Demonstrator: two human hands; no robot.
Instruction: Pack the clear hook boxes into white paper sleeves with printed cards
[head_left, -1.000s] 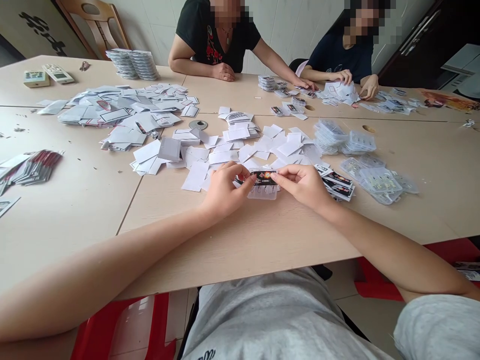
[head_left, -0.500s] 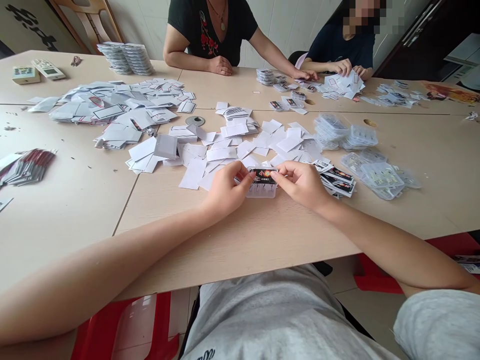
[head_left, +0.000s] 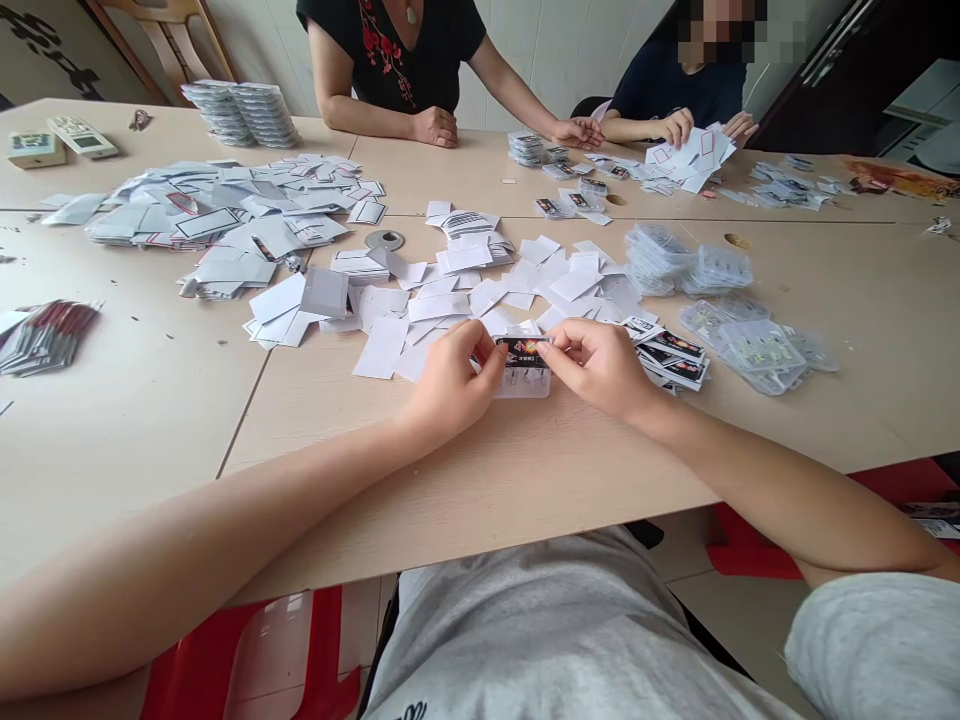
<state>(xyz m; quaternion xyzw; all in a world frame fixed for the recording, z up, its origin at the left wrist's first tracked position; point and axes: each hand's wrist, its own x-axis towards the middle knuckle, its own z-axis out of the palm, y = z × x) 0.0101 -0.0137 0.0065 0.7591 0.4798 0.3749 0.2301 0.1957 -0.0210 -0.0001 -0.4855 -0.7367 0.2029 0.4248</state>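
- The left hand [head_left: 457,380] pinches the upper left corner of a small plastic box [head_left: 523,388], thumb and curled fingers closed on it; the thumb covers part of that end.
- The box lies between both hands, near the front edge of the table [head_left: 465,490], with white paper slips [head_left: 382,348] just beyond. It is oblong, clear and slightly milky; whether it touches the tabletop, I cannot tell.
- A black label [head_left: 529,355] spans its upper part, with pale lettering too small to read and an orange-red burst towards the right.
- Below the label, small dark curved pieces show through the plastic in a row.
- The right hand [head_left: 600,368] grips the upper right corner, thumb and fingertips together.
- Just right of it lie black-and-white printed cards [head_left: 679,365], then more clear boxes [head_left: 765,355].
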